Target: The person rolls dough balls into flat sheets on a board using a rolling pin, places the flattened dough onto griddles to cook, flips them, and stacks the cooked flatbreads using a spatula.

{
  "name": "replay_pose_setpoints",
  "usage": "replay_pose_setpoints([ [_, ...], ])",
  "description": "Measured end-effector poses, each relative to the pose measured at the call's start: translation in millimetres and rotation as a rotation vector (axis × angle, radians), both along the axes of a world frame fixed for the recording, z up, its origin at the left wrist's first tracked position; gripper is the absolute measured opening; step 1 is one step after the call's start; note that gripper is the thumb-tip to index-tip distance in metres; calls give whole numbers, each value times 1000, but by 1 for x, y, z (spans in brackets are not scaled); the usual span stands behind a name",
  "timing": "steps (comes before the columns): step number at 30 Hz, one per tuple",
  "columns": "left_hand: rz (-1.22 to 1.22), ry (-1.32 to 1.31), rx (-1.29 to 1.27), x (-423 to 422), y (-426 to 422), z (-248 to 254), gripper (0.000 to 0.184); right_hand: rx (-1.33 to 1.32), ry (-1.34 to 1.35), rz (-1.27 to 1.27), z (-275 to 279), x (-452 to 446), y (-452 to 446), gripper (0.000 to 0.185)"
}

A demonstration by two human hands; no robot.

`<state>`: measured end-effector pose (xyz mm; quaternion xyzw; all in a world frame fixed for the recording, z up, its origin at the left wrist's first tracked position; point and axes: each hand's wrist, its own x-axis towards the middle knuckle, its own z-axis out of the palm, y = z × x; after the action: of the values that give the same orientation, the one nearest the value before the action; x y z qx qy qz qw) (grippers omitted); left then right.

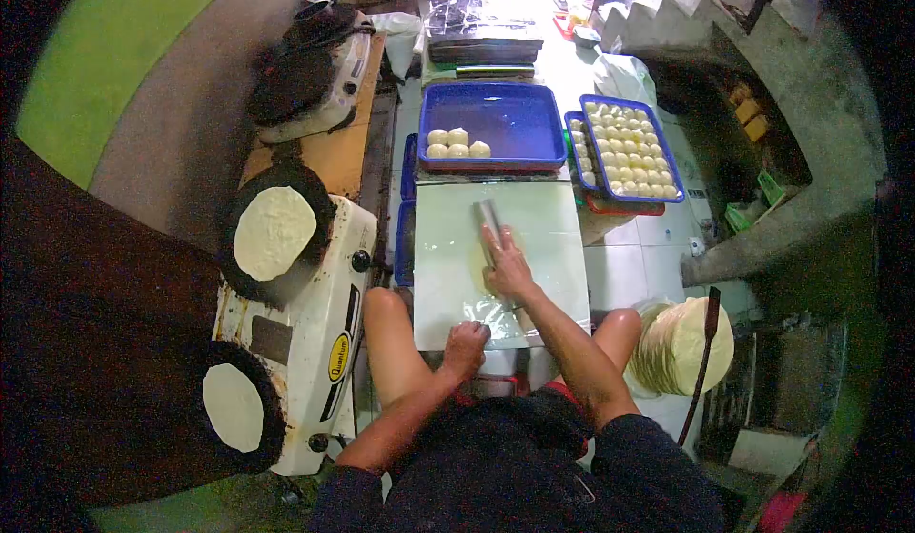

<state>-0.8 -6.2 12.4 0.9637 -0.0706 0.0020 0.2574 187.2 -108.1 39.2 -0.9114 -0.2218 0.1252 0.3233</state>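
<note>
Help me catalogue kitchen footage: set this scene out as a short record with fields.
Work surface: pale board
Right hand: on a grey roller, fingers extended
Left hand: at the board's near edge, grip unclear
Ahead: blue tray, five dough balls
Right side: fuller blue tray; stacked flat rounds
Left side: white stove, two dark pans, one flat round on each

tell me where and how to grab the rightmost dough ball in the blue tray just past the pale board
Pinch the rightmost dough ball lightly around its rounded sides, coming from above and slightly right. Bare tray floor lies on that side, while a neighbouring ball crowds its left and the tray's raised near rim would likely hinder a low approach.
</note>
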Motion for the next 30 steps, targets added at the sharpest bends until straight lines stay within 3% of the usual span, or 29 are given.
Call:
replay_pose_setpoints([
  [1, -2, -3, 3, 0, 0, -3, 20, -57, 41, 86, 2, -1, -2, 71],
  [4, -4, -7, 19, 3, 1, -8, 22, -295, -733, -18, -60, -17, 11, 66],
  [9, 13, 33, 31, -1, 1, -12, 25, -90, -345, -173, -18, -19, 12, 60],
  [11, 0, 18, 32, 2, 2, -17, 27, -33, -290, -97, -19, -7, 9, 59],
  [12, -5, 13, 34, 2, 3, -18, 27, -111, -426, -57, -8, -11, 8, 55],
  [15, -23, 128, 9, 5, 4, -8, 32, -264, -234, -82, 30, -11, 16, 51],
  [17, -38, 102, 11, 2, 6, -21, 38, -188, -406, -172, 5, -3, 20, 30],
  [22, -30, 50, 6, -1, 8, -19, 40, -70, -377, -237, 9, 13, 19, 21],
  [23, -34, 27, -15, 0, 8, -18, 39, -33, -410, -253, 12, 17, 19, 21],
  [24, -38, 7, -38, 0, 7, -16, 39, -39, -232, -255, 6, 24, 18, 47],
  [27, -25, 58, -40, -3, 6, -5, 33, 323, -153, -253, -11, 31, 27, 79],
  [28, -21, 71, -30, -3, 7, -4, 31, 159, -1, -209, -5, 32, 26, 96],
  [30, -14, 97, -11, 0, 5, -6, 28, -74, -41, -75, 6, 23, 26, 93],
])
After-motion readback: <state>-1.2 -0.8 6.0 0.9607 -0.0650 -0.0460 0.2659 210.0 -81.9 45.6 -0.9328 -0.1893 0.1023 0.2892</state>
